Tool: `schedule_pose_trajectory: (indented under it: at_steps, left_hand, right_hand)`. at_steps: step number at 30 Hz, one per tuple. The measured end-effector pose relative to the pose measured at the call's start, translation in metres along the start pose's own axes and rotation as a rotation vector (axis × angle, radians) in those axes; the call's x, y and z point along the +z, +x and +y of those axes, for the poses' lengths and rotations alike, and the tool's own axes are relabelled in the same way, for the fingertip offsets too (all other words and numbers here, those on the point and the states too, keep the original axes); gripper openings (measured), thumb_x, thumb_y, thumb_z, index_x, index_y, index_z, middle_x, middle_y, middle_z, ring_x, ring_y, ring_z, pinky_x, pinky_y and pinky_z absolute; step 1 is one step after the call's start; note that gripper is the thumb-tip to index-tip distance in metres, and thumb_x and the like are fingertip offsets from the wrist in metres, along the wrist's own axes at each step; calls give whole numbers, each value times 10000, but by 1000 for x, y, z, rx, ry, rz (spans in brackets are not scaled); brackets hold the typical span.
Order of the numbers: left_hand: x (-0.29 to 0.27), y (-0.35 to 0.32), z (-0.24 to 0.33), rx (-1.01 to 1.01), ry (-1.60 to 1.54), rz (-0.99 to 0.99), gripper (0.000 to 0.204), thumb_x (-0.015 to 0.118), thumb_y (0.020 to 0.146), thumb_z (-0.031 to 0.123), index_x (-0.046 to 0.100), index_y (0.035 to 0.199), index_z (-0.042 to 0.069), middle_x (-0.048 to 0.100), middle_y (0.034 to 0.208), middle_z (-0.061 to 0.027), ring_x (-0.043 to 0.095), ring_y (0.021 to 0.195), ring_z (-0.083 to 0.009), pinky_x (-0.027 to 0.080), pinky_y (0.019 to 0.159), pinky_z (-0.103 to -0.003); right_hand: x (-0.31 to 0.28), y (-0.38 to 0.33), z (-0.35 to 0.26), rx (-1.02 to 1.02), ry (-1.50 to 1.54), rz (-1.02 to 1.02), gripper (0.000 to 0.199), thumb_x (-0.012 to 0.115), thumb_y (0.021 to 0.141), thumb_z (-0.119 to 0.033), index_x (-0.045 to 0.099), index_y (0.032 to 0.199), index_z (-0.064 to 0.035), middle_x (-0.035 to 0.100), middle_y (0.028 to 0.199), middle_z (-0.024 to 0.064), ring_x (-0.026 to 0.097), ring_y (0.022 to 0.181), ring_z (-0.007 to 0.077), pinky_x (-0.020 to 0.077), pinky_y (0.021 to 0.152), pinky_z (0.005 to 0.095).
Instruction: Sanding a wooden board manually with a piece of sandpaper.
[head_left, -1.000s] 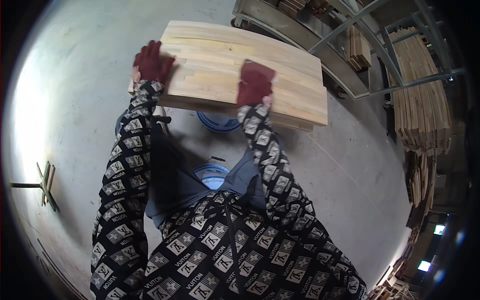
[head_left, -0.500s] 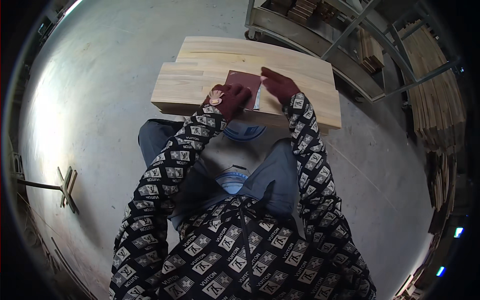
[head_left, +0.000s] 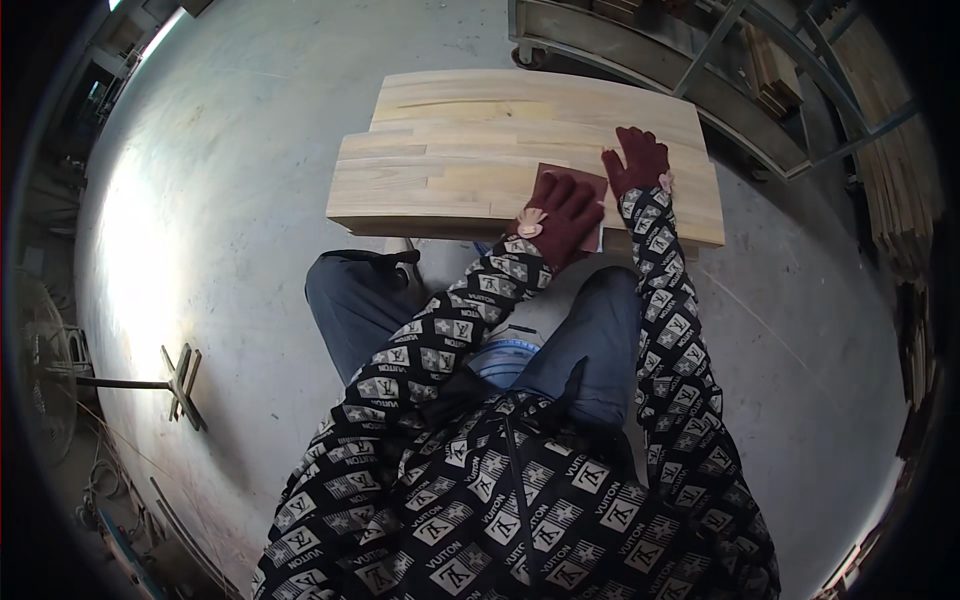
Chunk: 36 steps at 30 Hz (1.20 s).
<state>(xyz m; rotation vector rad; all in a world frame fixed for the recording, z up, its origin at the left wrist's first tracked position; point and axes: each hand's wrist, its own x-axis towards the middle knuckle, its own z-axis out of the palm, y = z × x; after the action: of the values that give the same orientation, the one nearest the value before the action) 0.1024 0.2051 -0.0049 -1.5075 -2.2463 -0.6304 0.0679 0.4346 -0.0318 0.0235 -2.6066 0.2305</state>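
My left hand [head_left: 562, 218], in a maroon knitted glove, presses over a reddish-brown sheet of sandpaper [head_left: 588, 177] on a pale wooden panel [head_left: 440, 145]. The sheet's far edge shows beyond the fingers, and a pale strip shows at its near right corner; the glove hides the rest. To the right of the sheet, my right hand [head_left: 637, 163], gloved the same way, rests on the panel with its fingers spread and nothing in them. The panel's joined strips form a stepped left end and a curved far edge.
A blue round-topped object [head_left: 505, 358] shows between my knees. Beyond the panel at the right stands a metal rack cart [head_left: 640, 75] on casters, holding boards [head_left: 770, 70]. More boards [head_left: 895, 200] are stacked at the far right. A fan's crossed foot [head_left: 183, 385] stands at the left.
My left hand has moved right across the panel, and the sandpaper with it. My right hand has gone from hovering beside the sheet to lying on the panel further right. The view has shifted slightly.
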Motion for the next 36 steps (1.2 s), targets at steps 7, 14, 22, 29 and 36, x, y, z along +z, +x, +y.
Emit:
schedule_pose_trajectory:
  at_steps: [7,14,22,29,36]
  left_hand:
    - [-45,-91,-51,-283,52,-73,587,734,790,197,568,1334,48,534,1385,-188,459,1305,-436,332,1128,-551]
    - [-99,-162,-142,-1063,564,15,414,508,943,307,648,1276,105,609,1313,-147,506,1220,-398,323,1060,-574]
    - [48,34,2,-331,85,88,542,668,832,376,597,1264,57,552,1279,-188,460,1260,-427,309,1115,-579]
    - [-31,-77,-93,-426,194,48,535,676,861,257,571,1346,59,555,1393,-213,466,1301,-436,318,1126,-556]
    - [-66,-125,-178,-1029,640,69,348,591,868,319,656,1169,156,600,1231,-104,505,1201,-388,348,1021,-576]
  right_hand:
    - [6,-2,3,-32,16,114,428,698,886,-311,654,1237,-70,679,1226,147,598,1143,349,446,978,486]
    - [8,0,1,14,-48,52,446,665,905,-373,656,1237,-74,673,1220,115,574,1170,305,413,1018,473]
    - [3,6,5,26,-31,-60,411,675,907,-327,653,1240,-89,682,1194,131,600,1106,332,462,958,484]
    - [0,-1,-4,13,-33,51,386,661,911,-312,651,1223,-85,682,1172,116,590,1107,319,444,958,479]
    - [-5,1,-11,47,-97,16,390,645,917,-340,647,1213,-86,683,1131,93,591,1089,288,437,955,467]
